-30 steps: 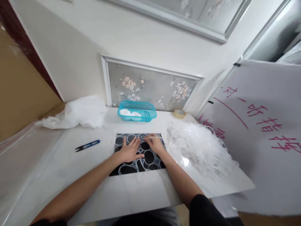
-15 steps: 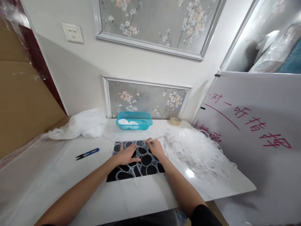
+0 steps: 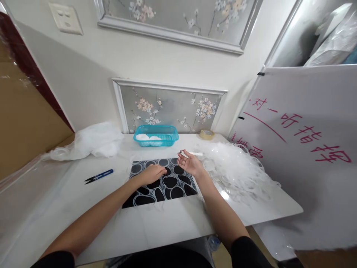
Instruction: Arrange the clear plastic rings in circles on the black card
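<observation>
Although mostly black, a pale-ringed rectangular sheet [image 3: 170, 182].

Sheet [image 3: 170, 182] on table [image 3: 139, 232], snips [image 3: 99, 176] to its left, basket [image 3: 170, 143] behind.

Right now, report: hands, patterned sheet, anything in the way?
Left hand over sheet. Right hand holding slim white item. Sheet flat, left hand covering part. Scissors clear, at left.

Right hand [image 3: 190, 163] had come up off the dark patterned sheet [image 3: 170, 182] and rolled over, palm turned upward, fingers curled, a thin white strip [image 3: 196, 153] raised with it. Left hand [image 3: 153, 174], previously splayed with thumb extended, had drawn its fingers together. Head view had shifted, bringing the wall socket [image 3: 66, 18] in since one second earlier
</observation>
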`<move>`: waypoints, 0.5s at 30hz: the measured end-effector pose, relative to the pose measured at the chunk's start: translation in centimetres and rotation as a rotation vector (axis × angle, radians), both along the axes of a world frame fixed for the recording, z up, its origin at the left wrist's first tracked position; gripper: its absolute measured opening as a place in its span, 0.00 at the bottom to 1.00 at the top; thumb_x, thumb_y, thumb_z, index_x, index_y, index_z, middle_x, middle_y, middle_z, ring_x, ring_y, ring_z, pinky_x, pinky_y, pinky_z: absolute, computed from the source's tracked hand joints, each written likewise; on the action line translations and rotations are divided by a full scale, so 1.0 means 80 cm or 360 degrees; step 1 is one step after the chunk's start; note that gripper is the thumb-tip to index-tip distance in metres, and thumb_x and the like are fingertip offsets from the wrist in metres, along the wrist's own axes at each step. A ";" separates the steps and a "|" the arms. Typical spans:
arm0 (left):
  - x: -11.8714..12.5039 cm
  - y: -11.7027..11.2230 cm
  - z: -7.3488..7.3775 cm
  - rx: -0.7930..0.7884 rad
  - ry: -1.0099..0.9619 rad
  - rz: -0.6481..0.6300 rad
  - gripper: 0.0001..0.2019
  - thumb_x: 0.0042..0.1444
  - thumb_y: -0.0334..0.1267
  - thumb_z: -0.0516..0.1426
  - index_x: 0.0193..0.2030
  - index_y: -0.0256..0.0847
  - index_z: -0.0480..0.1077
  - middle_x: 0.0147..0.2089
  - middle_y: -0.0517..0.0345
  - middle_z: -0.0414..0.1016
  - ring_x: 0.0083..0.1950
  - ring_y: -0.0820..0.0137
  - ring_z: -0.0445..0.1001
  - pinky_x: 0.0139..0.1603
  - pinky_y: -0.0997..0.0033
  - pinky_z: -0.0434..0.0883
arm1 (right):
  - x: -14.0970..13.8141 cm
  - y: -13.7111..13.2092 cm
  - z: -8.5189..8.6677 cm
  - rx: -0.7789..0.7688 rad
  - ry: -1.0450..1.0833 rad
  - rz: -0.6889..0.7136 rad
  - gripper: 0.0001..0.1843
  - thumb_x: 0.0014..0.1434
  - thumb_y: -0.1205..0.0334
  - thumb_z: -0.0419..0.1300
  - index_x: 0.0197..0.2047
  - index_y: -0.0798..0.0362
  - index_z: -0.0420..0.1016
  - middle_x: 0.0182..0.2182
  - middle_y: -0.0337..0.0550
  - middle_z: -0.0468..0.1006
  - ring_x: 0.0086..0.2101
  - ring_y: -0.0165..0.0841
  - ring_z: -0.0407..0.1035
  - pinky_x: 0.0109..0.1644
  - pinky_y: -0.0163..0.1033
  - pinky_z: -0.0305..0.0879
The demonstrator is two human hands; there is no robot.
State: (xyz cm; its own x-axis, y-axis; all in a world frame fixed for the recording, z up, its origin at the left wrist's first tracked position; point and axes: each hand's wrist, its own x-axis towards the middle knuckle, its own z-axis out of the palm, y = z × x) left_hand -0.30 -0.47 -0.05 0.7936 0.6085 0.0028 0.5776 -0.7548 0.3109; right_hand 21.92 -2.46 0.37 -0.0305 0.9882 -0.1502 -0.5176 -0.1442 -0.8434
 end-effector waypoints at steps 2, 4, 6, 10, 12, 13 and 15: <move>0.003 0.002 0.001 -0.0031 0.0012 0.0002 0.14 0.64 0.41 0.46 0.39 0.40 0.72 0.38 0.55 0.76 0.40 0.65 0.73 0.46 0.66 0.61 | 0.001 -0.004 0.007 0.0000 0.0109 0.0011 0.11 0.60 0.54 0.58 0.29 0.51 0.71 0.29 0.42 0.78 0.28 0.31 0.72 0.41 0.41 0.71; 0.005 0.003 0.002 -0.0074 0.0025 -0.0012 0.10 0.60 0.42 0.52 0.38 0.41 0.72 0.34 0.58 0.76 0.36 0.67 0.73 0.43 0.68 0.61 | 0.003 -0.007 0.014 0.0009 0.0245 0.0010 0.11 0.61 0.56 0.56 0.30 0.50 0.71 0.28 0.41 0.77 0.27 0.31 0.70 0.41 0.40 0.71; 0.008 0.003 0.001 -0.0125 0.0029 -0.0021 0.08 0.57 0.42 0.55 0.38 0.41 0.71 0.32 0.59 0.75 0.34 0.68 0.72 0.41 0.69 0.62 | 0.008 -0.010 0.021 0.0052 0.0346 -0.0013 0.11 0.61 0.56 0.56 0.30 0.50 0.70 0.26 0.38 0.75 0.25 0.29 0.67 0.39 0.38 0.70; 0.012 0.002 -0.003 -0.0220 -0.0005 0.0009 0.07 0.55 0.40 0.54 0.34 0.39 0.70 0.35 0.55 0.73 0.38 0.66 0.71 0.40 0.70 0.63 | 0.027 -0.015 0.035 0.0264 0.0178 -0.0123 0.13 0.61 0.51 0.55 0.29 0.49 0.68 0.22 0.34 0.71 0.19 0.25 0.56 0.25 0.32 0.62; 0.015 0.000 -0.005 -0.0254 -0.0049 0.0026 0.07 0.55 0.39 0.53 0.32 0.39 0.69 0.38 0.53 0.71 0.41 0.64 0.70 0.42 0.69 0.64 | 0.040 -0.018 0.040 0.0345 0.0027 -0.0114 0.13 0.59 0.49 0.58 0.31 0.49 0.69 0.20 0.32 0.67 0.16 0.24 0.49 0.19 0.30 0.53; 0.016 -0.001 -0.006 -0.0266 -0.0077 0.0036 0.07 0.55 0.38 0.53 0.32 0.39 0.69 0.39 0.52 0.70 0.42 0.64 0.69 0.43 0.69 0.64 | 0.046 -0.019 0.041 0.0355 -0.0040 -0.0086 0.13 0.56 0.48 0.60 0.31 0.49 0.69 0.19 0.31 0.67 0.15 0.23 0.47 0.17 0.29 0.47; 0.018 -0.002 -0.007 -0.0291 -0.0134 0.0066 0.06 0.56 0.38 0.52 0.32 0.39 0.68 0.39 0.52 0.69 0.43 0.64 0.69 0.45 0.67 0.63 | 0.054 -0.022 0.043 0.0330 -0.0184 -0.0010 0.15 0.51 0.47 0.65 0.33 0.50 0.72 0.20 0.33 0.69 0.15 0.21 0.50 0.15 0.29 0.39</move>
